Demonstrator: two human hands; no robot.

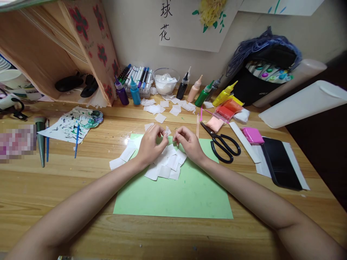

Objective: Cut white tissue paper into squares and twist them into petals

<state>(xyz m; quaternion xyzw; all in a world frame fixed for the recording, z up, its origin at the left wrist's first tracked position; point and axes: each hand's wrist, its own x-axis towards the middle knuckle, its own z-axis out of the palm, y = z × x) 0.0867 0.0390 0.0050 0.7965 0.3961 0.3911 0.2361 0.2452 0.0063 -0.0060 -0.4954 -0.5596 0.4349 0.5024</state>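
Note:
My left hand (154,142) pinches a small white piece of paper (168,131) between thumb and fingertips. Close beside it, my right hand (189,143) has its thumb and fingers pressed together; anything held there is too small to make out. Both hands are over the far part of a green sheet of paper (173,198). Beneath and between them lies an overlapping pile of white paper squares (166,167). More squares (121,159) spread past the sheet's left edge, and others (159,118) are scattered on the wood behind my hands.
Black-handled scissors (222,146) lie right of my right hand, partly over the sheet. A phone (280,162) rests farther right. Paint bottles (183,86), a glass bowl (165,83) and markers (138,77) line the back. Brushes (76,141) and a paint-smeared paper (63,126) are left.

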